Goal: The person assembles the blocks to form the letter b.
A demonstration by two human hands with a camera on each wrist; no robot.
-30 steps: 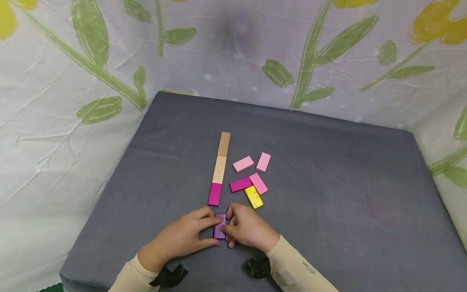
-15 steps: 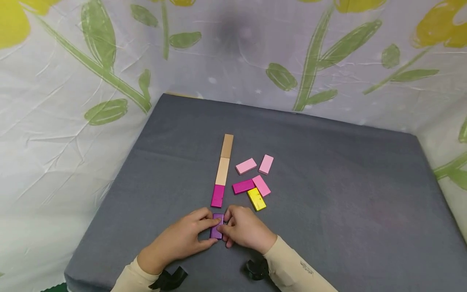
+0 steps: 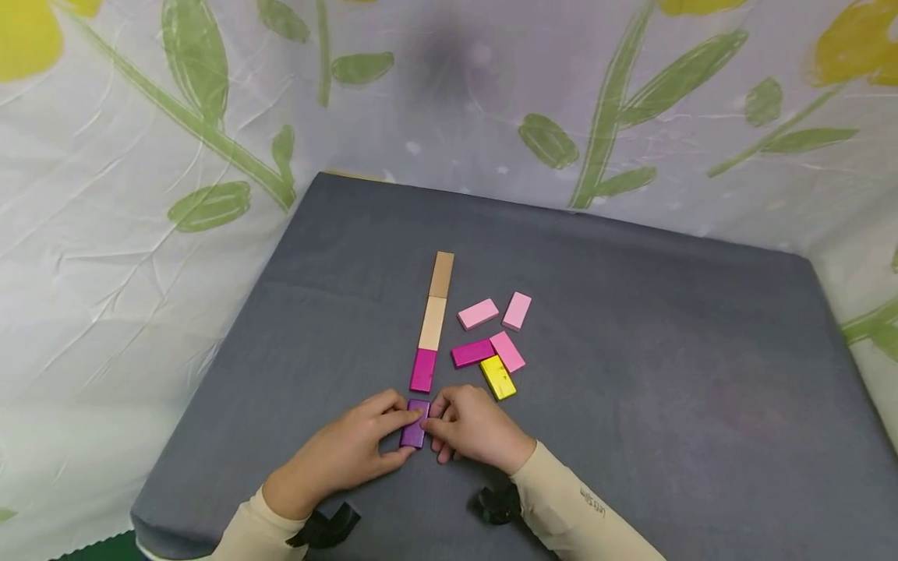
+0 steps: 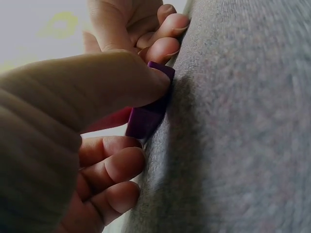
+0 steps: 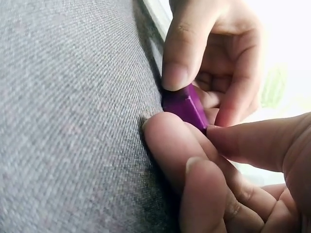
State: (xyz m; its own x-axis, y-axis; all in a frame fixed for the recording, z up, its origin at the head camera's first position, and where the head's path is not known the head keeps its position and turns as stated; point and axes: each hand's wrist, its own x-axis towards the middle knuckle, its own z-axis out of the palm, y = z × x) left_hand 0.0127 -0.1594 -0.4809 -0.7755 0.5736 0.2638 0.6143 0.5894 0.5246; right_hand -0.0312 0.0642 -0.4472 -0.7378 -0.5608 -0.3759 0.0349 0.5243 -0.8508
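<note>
One purple block (image 3: 413,435) lies on the gray counter (image 3: 666,374); the left hand (image 3: 345,446) from the left and the right hand (image 3: 477,427) from the right both hold it in a pinching grip. Beyond a small gap on its far side runs a row (image 3: 433,322) — magenta block (image 3: 423,370) nearest, then cream block (image 3: 432,324), tan block (image 3: 441,274) farthest. Five loose blocks (image 3: 473,353) lie right of the row.

Coloured blocks (image 3: 473,353) on a grey fabric-covered table (image 3: 652,366)

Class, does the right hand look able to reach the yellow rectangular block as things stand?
Probably yes: the yellow rectangular block lies just past the right hand with nothing on top, though it would likely have to leave the purple rectangular block first.
</note>
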